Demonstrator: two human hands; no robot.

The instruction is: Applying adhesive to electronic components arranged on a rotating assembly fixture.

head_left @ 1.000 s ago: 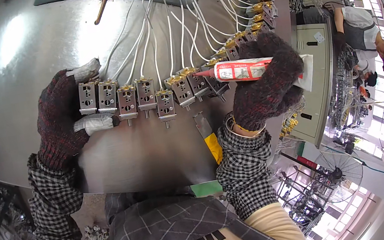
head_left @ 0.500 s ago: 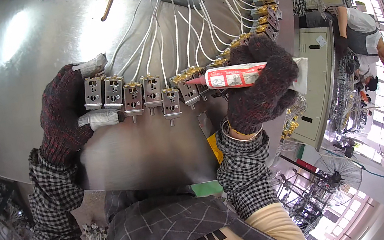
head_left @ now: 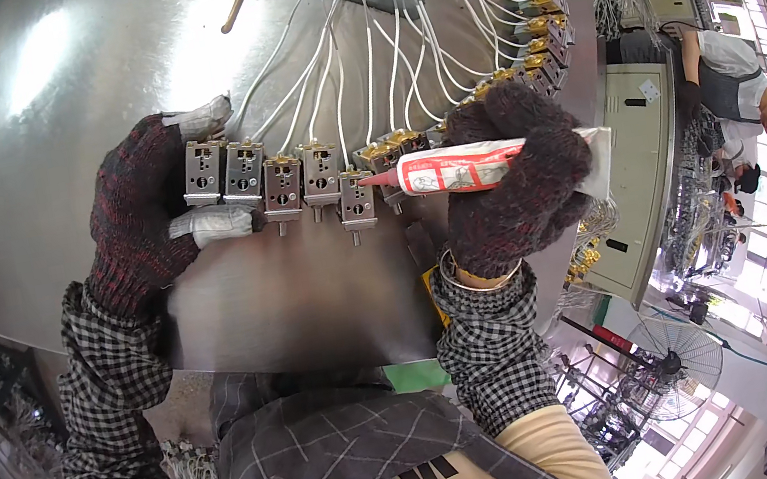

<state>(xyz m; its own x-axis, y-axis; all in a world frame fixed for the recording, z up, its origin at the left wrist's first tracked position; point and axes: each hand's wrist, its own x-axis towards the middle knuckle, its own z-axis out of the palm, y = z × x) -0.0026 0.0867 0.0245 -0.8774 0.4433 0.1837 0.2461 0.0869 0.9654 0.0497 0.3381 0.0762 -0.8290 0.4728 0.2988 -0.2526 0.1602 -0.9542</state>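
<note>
My left hand (head_left: 146,213), in a dark knit glove with taped fingertips, grips the left end of a row of small metal coil units (head_left: 277,181) lying on a shiny steel table (head_left: 82,77). My right hand (head_left: 516,182), gloved the same way, holds a red and white glue tube (head_left: 463,167) sideways. The tube's red nozzle touches the unit (head_left: 356,198) near the middle of the row. White wires (head_left: 374,58) run from the units up to the far edge.
More brass-topped units (head_left: 540,20) lie at the upper right of the table. A beige cabinet (head_left: 640,166) stands right of the table. Another person (head_left: 735,94) bends over a bench at the far right. A floor fan (head_left: 672,359) sits below.
My right hand has carried the tube leftward along the row, unit by unit. My left hand has stayed clamped on the row's left end.
</note>
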